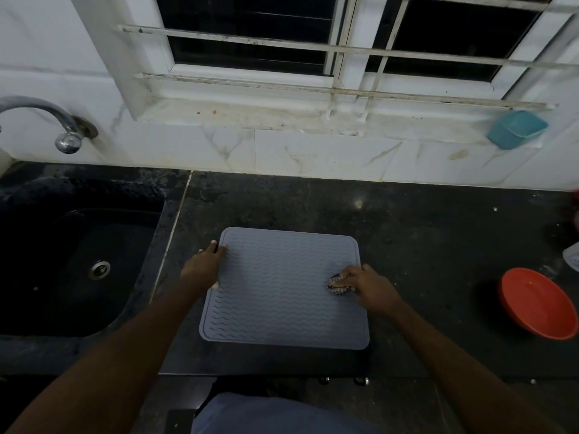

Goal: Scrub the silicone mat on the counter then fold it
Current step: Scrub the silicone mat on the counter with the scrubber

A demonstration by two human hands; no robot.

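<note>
Two hands work one silicone mat (pixel 283 289) lying flat on the counter (pixel 407 230).
The left hand (pixel 205 266) presses with straight fingers on the mat's 10 o'clock edge. The right hand (pixel 368 285) curls round one scrubber (pixel 338 285) near its 3 o'clock edge. One red bowl (pixel 537 303) sits well apart at 3 o'clock.

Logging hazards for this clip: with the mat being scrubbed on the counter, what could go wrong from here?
The left hand pins the silicone mat only at its left edge, while the right hand works the scrubber near the right edge, so that side may bunch or slide. The mat's near edge lies close to the counter front, so it might slip off.
</note>
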